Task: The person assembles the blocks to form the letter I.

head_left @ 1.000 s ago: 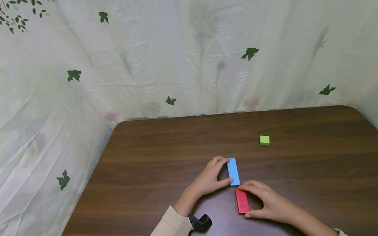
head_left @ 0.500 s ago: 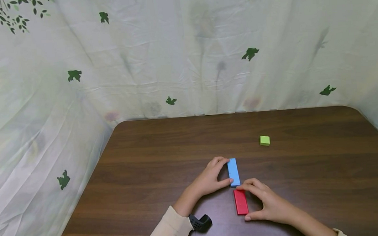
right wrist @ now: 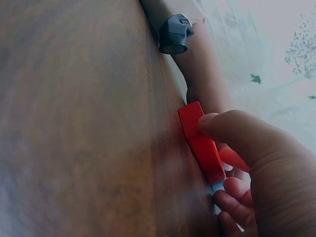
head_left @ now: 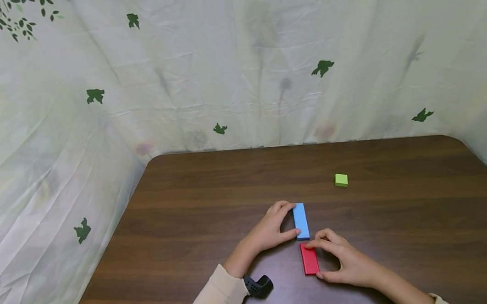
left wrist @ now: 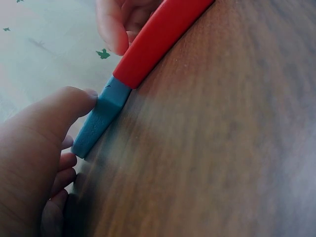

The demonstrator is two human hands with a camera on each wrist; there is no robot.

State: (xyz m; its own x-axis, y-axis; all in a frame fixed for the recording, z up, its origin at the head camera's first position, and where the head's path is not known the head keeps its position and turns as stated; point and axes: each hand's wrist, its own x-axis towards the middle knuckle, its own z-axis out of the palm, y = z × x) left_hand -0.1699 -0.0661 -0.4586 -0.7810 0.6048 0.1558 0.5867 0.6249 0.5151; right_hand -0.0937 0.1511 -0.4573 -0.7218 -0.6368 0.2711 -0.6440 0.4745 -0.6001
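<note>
Two flat blocks lie end to end just below the centre of the head view, on the brown table (head_left: pixel 195 186). The blue block (head_left: pixel 301 220) sits above the red block (head_left: pixel 309 258), and in the left wrist view their short ends touch. The left hand (head_left: pixel 272 228) pinches the blue block narrowly between thumb and fingertips along its left edge. The right hand (head_left: pixel 344 261) holds the red block the same way, thumb at its lower end and fingers near its top.

Both grips are light and sit on one side only, so a push that is a little off line would likely swing a block's far end out and open a gap or a kink at the joint. Pressing too hard on the red block could also shove the blue one up the table. A small green cube (head_left: pixel 341 180) rests well apart at the upper right, out of harm's way.
</note>
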